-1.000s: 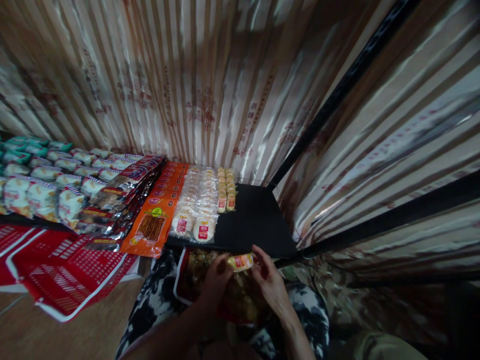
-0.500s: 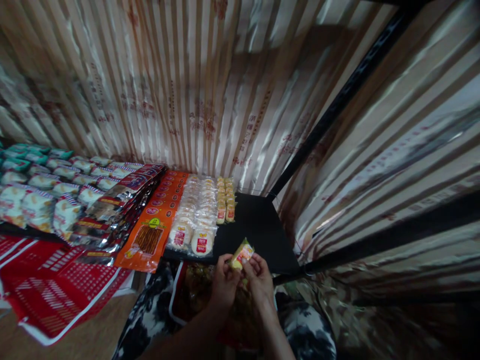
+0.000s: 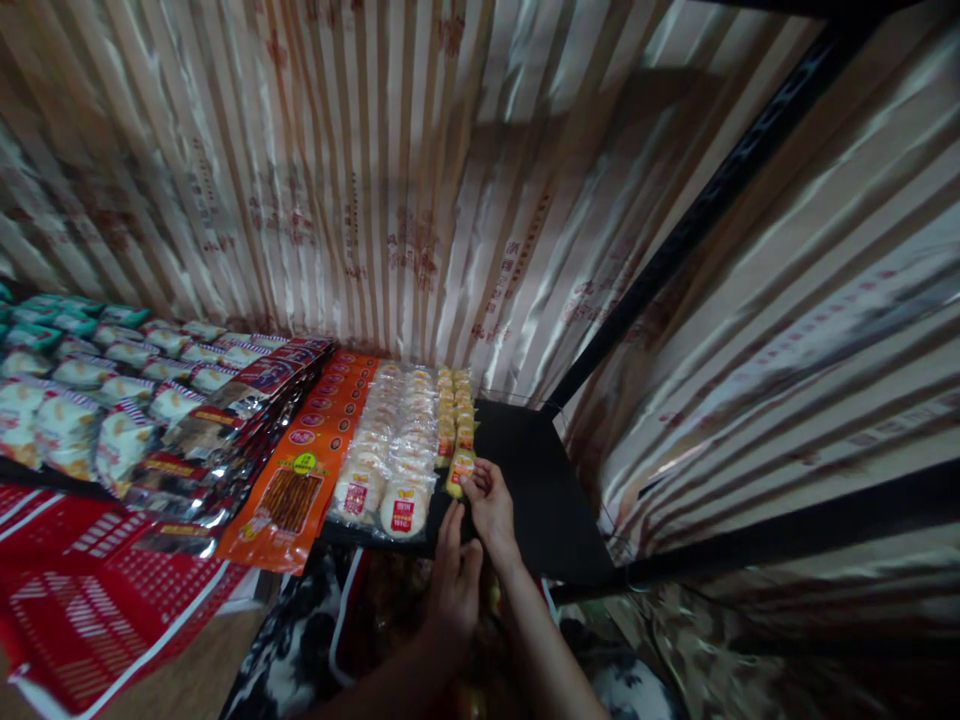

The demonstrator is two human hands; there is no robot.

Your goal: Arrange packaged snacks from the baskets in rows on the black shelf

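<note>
Between the thumb and fingers of my right hand (image 3: 493,508) is a small yellow wrapped snack (image 3: 459,474), at the near end of two rows of matching yellow snack packets (image 3: 454,405). My left hand (image 3: 456,575) is just below it at the shelf's front edge, fingers stretched out and holding nothing. Left of the yellow rows lie two rows of round white rice cracker packs (image 3: 406,507) in clear wrappers. Under my hands is a red basket with a white rim (image 3: 341,625), its dim contents hard to make out.
The black shelf (image 3: 540,480) reaches right to a slanted black metal post (image 3: 675,240). Orange snack bags (image 3: 300,480), dark silver-edged bags (image 3: 217,430) and white packets (image 3: 67,420) fill its left side. A red basket (image 3: 97,590) stands lower left. Striped sheeting (image 3: 337,180) hangs behind.
The yellow snack has gone from both hands above the basket forward and left to the front of its row, in my right hand. My left hand has let go and its fingers are extended.
</note>
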